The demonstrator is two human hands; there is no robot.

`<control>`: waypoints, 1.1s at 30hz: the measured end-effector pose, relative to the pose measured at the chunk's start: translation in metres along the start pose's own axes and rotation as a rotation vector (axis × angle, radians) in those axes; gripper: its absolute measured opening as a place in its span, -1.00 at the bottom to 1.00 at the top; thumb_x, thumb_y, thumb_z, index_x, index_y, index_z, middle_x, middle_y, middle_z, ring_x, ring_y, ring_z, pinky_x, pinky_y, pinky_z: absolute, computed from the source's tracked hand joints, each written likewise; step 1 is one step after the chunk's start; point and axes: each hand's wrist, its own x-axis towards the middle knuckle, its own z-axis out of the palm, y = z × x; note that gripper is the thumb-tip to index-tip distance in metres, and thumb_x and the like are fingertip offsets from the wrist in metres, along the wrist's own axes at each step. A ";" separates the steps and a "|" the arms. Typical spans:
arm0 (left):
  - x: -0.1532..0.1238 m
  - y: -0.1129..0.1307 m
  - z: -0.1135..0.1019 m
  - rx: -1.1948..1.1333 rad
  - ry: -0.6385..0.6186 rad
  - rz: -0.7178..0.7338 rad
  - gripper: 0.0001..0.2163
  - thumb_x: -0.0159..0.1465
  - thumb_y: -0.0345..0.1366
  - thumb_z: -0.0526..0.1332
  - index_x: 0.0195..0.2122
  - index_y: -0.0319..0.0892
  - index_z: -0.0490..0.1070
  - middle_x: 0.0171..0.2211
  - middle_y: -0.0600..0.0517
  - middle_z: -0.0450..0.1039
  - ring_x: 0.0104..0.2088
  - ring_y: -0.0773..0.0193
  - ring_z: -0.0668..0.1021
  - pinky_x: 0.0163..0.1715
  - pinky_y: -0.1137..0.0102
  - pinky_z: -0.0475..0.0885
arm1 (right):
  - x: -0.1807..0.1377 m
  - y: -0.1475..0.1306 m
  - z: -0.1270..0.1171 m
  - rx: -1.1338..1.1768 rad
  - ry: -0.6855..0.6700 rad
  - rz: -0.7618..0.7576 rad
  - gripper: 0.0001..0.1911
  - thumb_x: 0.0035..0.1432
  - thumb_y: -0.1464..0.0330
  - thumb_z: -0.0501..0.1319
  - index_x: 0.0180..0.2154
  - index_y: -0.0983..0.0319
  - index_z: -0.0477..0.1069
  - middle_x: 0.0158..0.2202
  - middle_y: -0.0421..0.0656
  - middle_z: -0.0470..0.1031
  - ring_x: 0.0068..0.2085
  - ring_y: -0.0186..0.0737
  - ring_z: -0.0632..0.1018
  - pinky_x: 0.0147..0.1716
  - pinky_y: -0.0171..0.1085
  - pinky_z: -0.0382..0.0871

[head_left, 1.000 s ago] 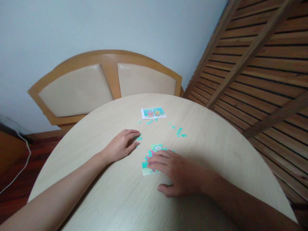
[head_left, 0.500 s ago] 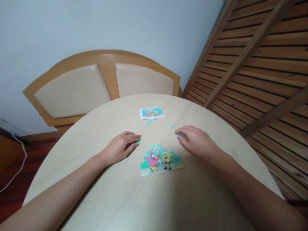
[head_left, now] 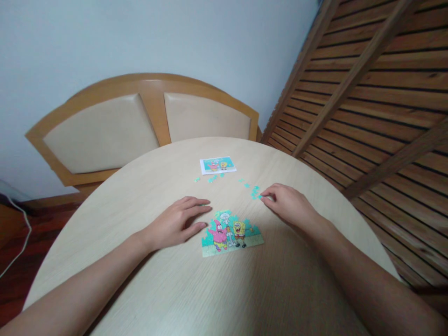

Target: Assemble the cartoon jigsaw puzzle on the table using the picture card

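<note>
A partly assembled cartoon jigsaw puzzle lies on the round pale wooden table in front of me. My left hand rests flat on the table with fingers stretched out, its fingertips touching the puzzle's left edge. My right hand lies to the right of the puzzle with fingers curled, its fingertips pinching at a teal loose piece among several loose teal pieces. A small reference picture lies farther back.
More loose teal pieces lie just in front of the reference picture. A padded wooden chair back stands behind the table. A slatted wooden wall rises on the right. A white cable runs on the floor at left.
My right hand lifted off the puzzle and moved right to the loose teal pieces, curling its fingers there. My left hand slid a little nearer, onto the puzzle's left edge.
</note>
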 end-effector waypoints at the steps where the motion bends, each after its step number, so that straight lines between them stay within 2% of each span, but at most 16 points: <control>1: 0.000 0.004 0.000 -0.011 -0.032 0.036 -0.61 0.44 -0.15 0.16 0.26 -0.08 0.34 0.23 -0.14 0.38 0.17 0.03 0.46 0.15 0.03 0.42 | 0.001 0.001 0.001 0.009 0.004 0.002 -0.78 0.25 0.31 0.19 -0.21 0.18 0.62 -0.14 -0.10 0.63 -0.18 -0.10 0.60 -0.19 -0.19 0.42; 4: 0.001 0.016 0.000 -0.043 -0.140 0.131 -0.55 0.42 -0.11 0.19 0.31 -0.04 0.28 0.29 -0.13 0.31 0.25 -0.01 0.39 0.22 0.00 0.35 | 0.003 0.004 0.003 0.047 0.003 0.025 -0.83 0.18 0.33 0.23 -0.26 0.20 0.60 -0.19 -0.09 0.62 -0.26 -0.14 0.58 -0.23 -0.22 0.39; 8: 0.000 0.022 0.000 -0.047 -0.228 0.195 -0.53 0.37 -0.08 0.25 0.28 -0.02 0.33 0.33 -0.12 0.26 0.30 -0.05 0.34 0.29 -0.02 0.27 | 0.003 0.003 0.005 0.098 -0.035 0.063 -0.86 0.09 0.34 0.27 -0.31 0.22 0.57 -0.25 -0.09 0.60 -0.29 -0.13 0.57 -0.27 -0.25 0.36; 12: -0.001 0.021 -0.002 -0.043 -0.230 0.214 -0.54 0.34 -0.09 0.28 0.25 -0.04 0.37 0.30 -0.12 0.32 0.27 -0.06 0.38 0.27 -0.03 0.30 | 0.001 -0.001 0.004 0.216 -0.072 0.076 -0.89 0.04 0.38 0.27 -0.32 0.20 0.52 -0.34 -0.14 0.59 -0.34 -0.18 0.55 -0.37 -0.29 0.32; 16: -0.001 0.017 -0.003 -0.024 -0.225 0.218 -0.53 0.33 -0.08 0.29 0.25 -0.01 0.37 0.28 -0.12 0.34 0.26 -0.05 0.39 0.26 -0.04 0.31 | -0.002 -0.009 0.005 0.470 -0.124 -0.003 -0.79 0.11 0.36 0.23 -0.20 0.22 0.54 -0.37 -0.17 0.57 -0.36 -0.23 0.54 -0.36 -0.30 0.34; 18: -0.002 0.016 -0.002 -0.029 -0.219 0.220 -0.53 0.33 -0.08 0.29 0.25 0.00 0.37 0.27 -0.11 0.36 0.26 -0.05 0.40 0.26 -0.04 0.30 | -0.004 -0.016 0.005 0.600 -0.186 -0.010 -0.74 0.15 0.29 0.22 -0.16 0.24 0.56 -0.38 -0.15 0.57 -0.36 -0.22 0.54 -0.37 -0.29 0.34; 22: -0.002 0.015 -0.001 -0.050 -0.209 0.218 -0.52 0.32 -0.09 0.31 0.25 0.02 0.37 0.25 -0.10 0.37 0.24 -0.06 0.42 0.26 -0.04 0.31 | -0.009 -0.028 0.003 0.774 -0.310 0.040 -0.74 0.17 0.23 0.22 -0.21 0.26 0.53 -0.42 -0.15 0.60 -0.39 -0.22 0.56 -0.38 -0.28 0.34; 29: -0.002 0.015 -0.001 -0.046 -0.219 0.214 -0.51 0.31 -0.08 0.31 0.26 0.03 0.37 0.25 -0.11 0.36 0.24 -0.06 0.41 0.24 -0.05 0.32 | -0.010 -0.032 -0.001 0.749 -0.331 0.026 -0.81 0.10 0.25 0.30 -0.31 0.24 0.57 -0.34 -0.10 0.65 -0.30 -0.15 0.61 -0.30 -0.24 0.41; 33: -0.001 0.016 -0.002 -0.055 -0.208 0.226 -0.53 0.31 -0.10 0.31 0.24 0.01 0.40 0.24 -0.12 0.38 0.22 -0.06 0.43 0.23 -0.04 0.34 | -0.010 -0.033 -0.003 0.714 -0.349 -0.001 -0.79 0.13 0.25 0.28 -0.28 0.24 0.60 -0.32 -0.10 0.66 -0.29 -0.15 0.61 -0.29 -0.23 0.43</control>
